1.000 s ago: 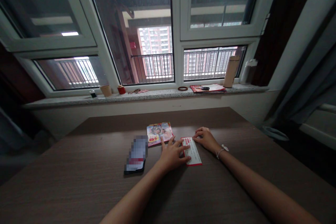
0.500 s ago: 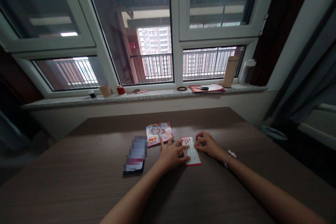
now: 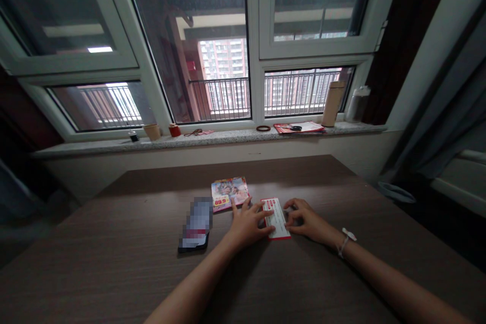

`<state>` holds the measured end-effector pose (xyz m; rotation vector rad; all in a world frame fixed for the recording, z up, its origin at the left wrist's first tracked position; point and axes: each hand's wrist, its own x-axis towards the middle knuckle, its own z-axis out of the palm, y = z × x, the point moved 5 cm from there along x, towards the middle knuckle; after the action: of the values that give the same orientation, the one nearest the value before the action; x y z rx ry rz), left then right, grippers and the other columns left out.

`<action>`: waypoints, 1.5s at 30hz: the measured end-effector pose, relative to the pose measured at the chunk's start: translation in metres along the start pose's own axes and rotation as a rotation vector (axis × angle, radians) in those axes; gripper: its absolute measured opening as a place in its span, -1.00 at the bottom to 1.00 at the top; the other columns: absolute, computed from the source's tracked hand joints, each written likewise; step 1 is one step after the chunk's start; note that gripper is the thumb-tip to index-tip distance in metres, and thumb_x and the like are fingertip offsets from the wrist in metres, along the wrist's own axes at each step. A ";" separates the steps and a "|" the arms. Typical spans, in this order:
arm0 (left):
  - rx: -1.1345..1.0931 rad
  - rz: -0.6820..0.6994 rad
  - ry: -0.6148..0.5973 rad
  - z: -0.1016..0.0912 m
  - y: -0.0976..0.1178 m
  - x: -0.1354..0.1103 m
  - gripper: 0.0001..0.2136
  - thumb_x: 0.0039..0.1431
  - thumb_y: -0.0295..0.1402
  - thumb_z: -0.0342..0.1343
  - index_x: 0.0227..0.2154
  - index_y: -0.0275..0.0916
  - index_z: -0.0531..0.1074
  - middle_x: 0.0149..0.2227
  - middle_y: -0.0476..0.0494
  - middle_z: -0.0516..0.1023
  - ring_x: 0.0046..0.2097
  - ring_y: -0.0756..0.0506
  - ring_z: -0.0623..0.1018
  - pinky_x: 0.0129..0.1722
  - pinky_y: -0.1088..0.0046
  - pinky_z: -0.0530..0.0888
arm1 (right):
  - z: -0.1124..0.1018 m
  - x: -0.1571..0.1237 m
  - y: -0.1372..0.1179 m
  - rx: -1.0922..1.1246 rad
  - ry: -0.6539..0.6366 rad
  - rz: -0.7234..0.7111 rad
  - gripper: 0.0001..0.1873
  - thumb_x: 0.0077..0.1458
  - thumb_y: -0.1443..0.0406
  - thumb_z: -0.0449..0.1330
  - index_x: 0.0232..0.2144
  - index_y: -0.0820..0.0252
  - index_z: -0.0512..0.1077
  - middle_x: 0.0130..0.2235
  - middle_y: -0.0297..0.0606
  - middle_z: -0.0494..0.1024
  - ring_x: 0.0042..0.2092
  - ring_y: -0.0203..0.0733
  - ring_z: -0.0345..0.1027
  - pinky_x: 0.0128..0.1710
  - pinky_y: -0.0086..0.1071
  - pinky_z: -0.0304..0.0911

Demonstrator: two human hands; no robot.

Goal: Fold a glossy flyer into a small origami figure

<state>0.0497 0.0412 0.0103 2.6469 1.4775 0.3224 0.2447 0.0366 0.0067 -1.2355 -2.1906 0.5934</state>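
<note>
1 red-and-white paper slip (image 3: 277, 218) lies flat on the dark wooden table (image 3: 114, 263), caught between the 2 hands. The left hand (image 3: 247, 224) rests palm down with its 5 fingers spread wide. Its fingertips (image 3: 270, 212) press on the slip's left edge, and nothing is gripped. The right hand (image 3: 307, 219) has its fingers (image 3: 291, 215) bent and drawn narrow, tips touching the slip's right edge; whether they pinch the paper I cannot tell. 1 pale band (image 3: 345, 240) circles the right wrist.

Just beyond the left fingertips lies 1 colourful flyer (image 3: 230, 193), near the slip but not touching it. To the outer side of the left hand, well clear of the fingers, lies 1 dark phone (image 3: 196, 226), its screen blurred.

Far beyond both sets of fingers runs the stone windowsill (image 3: 228, 137). On it, past the left fingers, stand 1 tan cup (image 3: 152, 131) and 1 small red jar (image 3: 175, 130). Past the right fingers are 1 brown ring (image 3: 263, 128), 1 stack of red papers (image 3: 299, 127), 1 tall tan flask (image 3: 331, 104) and 1 clear bottle (image 3: 357, 104) just beside the flask.
</note>
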 end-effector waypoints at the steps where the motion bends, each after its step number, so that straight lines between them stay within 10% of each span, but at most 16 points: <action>1: -0.001 0.001 0.002 0.000 0.000 0.000 -0.54 0.10 0.16 -0.01 0.07 0.27 0.32 0.25 0.07 0.24 0.29 -0.43 0.05 0.06 -0.46 -0.41 | 0.000 -0.001 -0.002 0.003 -0.009 -0.004 -0.89 -0.06 0.24 0.32 -0.55 0.11 0.50 -0.04 -0.25 0.37 0.08 -0.07 0.16 0.15 -0.18 0.05; 14: 0.004 0.001 -0.001 -0.003 0.000 0.000 -0.54 0.09 0.16 0.00 0.06 0.30 0.31 0.25 0.09 0.24 0.28 -0.42 0.06 0.06 -0.45 -0.44 | 0.002 -0.010 -0.001 0.093 -0.124 -0.030 -0.89 -0.11 0.17 0.37 -0.50 0.05 0.58 0.04 -0.25 0.36 0.16 -0.01 0.09 0.21 -0.10 -0.02; 45: -0.013 -0.022 -0.046 -0.004 0.002 0.002 -0.54 0.11 0.13 0.00 0.09 0.28 0.30 0.28 0.07 0.19 0.30 -0.42 0.01 0.08 -0.41 -0.43 | 0.000 0.046 0.016 -0.196 0.221 0.063 -0.88 0.04 0.26 0.19 -0.44 0.15 0.50 -0.22 -0.22 0.43 -0.07 -0.11 0.25 -0.02 -0.25 0.13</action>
<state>0.0510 0.0416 0.0145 2.6083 1.4846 0.2664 0.2349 0.0846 0.0085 -1.4026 -2.0672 0.2551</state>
